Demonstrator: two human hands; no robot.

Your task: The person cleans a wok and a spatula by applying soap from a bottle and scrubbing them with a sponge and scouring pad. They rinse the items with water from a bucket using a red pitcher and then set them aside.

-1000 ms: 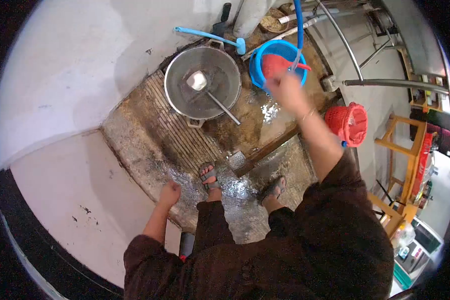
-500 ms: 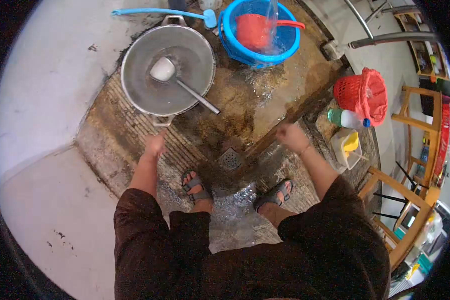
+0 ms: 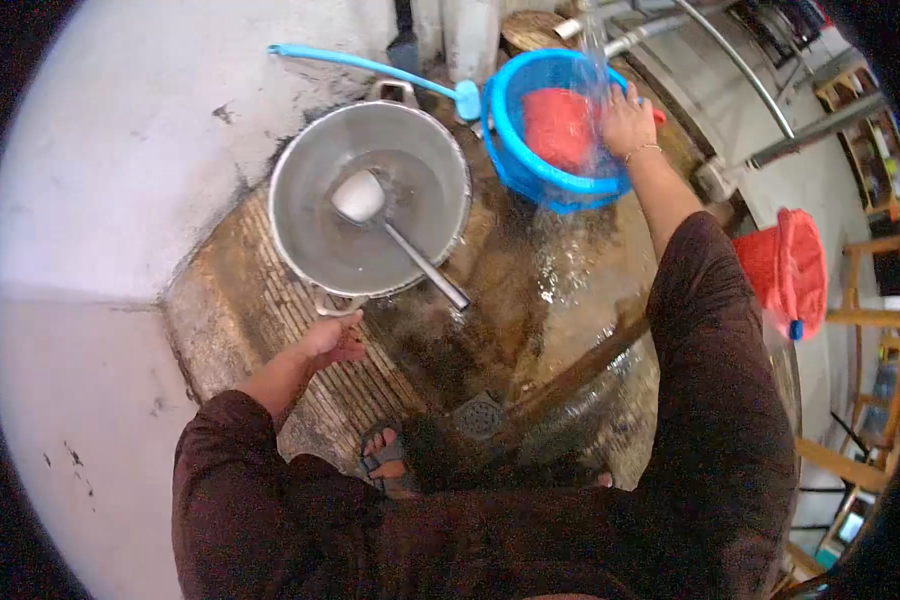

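Note:
A large grey metal pot [image 3: 300, 235] stands on the wet floor with some water in it. A metal ladle [image 3: 425, 262] rests inside, its handle across the rim. Just below the pot's near handle, my left hand [image 3: 332, 342] is open with the palm partly turned up. My right hand [image 3: 630, 128] lies over the handle of a red dipper [image 3: 560, 128], its fingers around the handle as far as I can see. The dipper sits in a blue bucket [image 3: 510, 135], and water pours into the bucket beside my hand.
A light-blue long-handled brush [image 3: 370, 67] leans behind the pot. A floor drain [image 3: 478, 416] lies near my feet. To the right are a red basket [image 3: 785, 262], metal pipes [image 3: 745, 75] and wooden chairs [image 3: 850, 465]. A white wall [image 3: 100, 220] bounds the left.
My right hand has moved forward from above the floor to the dipper's handle in the bucket. My left hand stays near the pot handle, its palm turned up more. The view has shifted.

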